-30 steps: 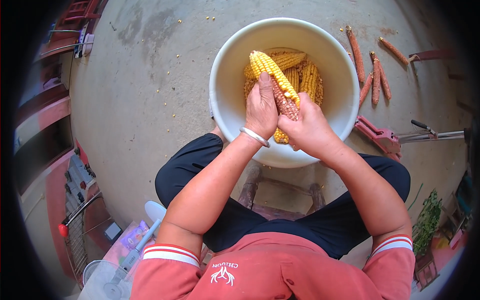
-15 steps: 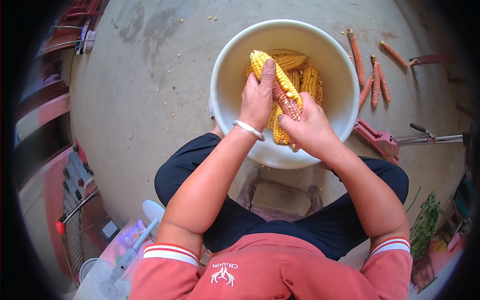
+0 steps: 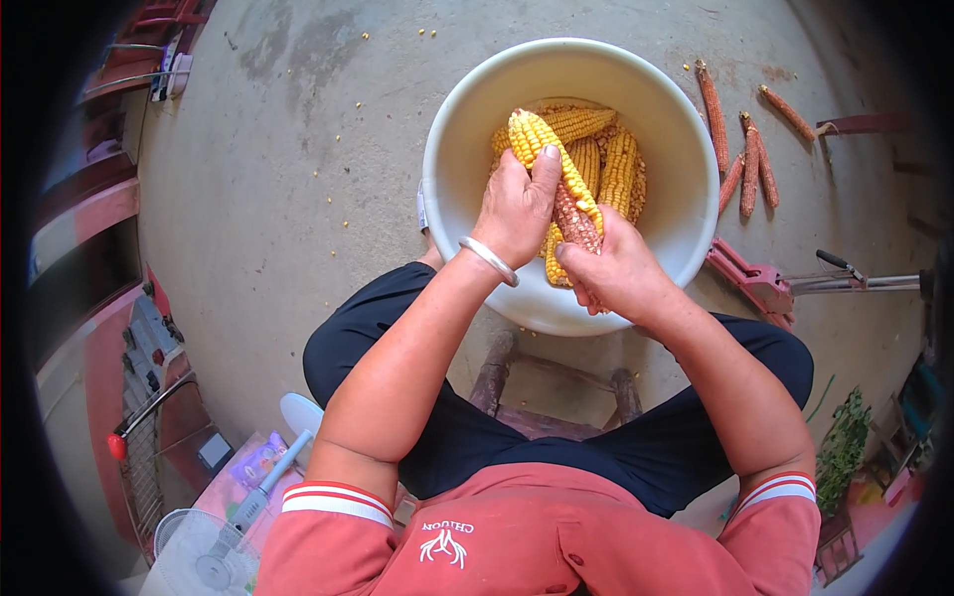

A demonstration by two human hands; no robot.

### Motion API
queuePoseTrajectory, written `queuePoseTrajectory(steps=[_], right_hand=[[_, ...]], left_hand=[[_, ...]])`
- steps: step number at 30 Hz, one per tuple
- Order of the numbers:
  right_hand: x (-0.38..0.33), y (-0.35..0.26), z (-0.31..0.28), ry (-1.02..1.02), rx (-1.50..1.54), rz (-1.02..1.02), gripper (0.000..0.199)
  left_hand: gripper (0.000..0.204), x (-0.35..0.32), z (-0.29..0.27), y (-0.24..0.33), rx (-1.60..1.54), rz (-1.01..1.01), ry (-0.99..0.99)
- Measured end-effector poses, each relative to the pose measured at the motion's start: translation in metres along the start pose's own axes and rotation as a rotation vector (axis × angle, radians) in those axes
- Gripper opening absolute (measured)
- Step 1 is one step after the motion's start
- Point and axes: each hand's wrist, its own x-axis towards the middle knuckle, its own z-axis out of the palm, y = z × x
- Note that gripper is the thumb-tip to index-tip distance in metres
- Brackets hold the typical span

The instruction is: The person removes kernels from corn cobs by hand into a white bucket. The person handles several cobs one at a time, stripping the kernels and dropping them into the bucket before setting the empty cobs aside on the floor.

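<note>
Over the white basin (image 3: 686, 214), held above its contents: one corn cob (image 3: 556, 174), yellow kernels on its upper part, bare reddish core showing on its lower part.

Left hand (image 3: 517, 209): fingers wrapped round the kernelled upper part of the cob, thumb lying along it; a silver bangle (image 3: 489, 260) on the wrist.

Right hand (image 3: 616, 273): fingers clenched round the cob's lower end, thumb pressed against the stripped core.

Basin contents: several more yellow cobs (image 3: 611, 169) lying together at the bottom, loose kernels among them.

Basin position: on the concrete floor (image 3: 298, 199), just ahead of the person's knees.

Floor, right of the basin: a group of stripped reddish cobs (image 3: 745, 164), lying close together, apart from the basin. A red metal tool (image 3: 765, 283) with a long handle lies near the basin's lower right rim. Scattered kernels (image 3: 343, 214) dot the floor to the left.

Below the knees: a low wooden stool (image 3: 552, 382), partly hidden by dark trousers.
</note>
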Motion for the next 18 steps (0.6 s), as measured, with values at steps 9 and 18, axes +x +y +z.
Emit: queuePoseTrajectory(steps=[9,18], right_hand=[[0.000,0.004,-0.002,-0.055,-0.001,0.011,0.017],[-0.001,0.004,-0.006,-0.080,-0.081,0.024,0.013]], left_hand=[[0.060,0.006,-0.020,0.006,-0.129,-0.253,-0.299],[0.065,0.013,-0.026,-0.015,-0.165,-0.269,-0.514]])
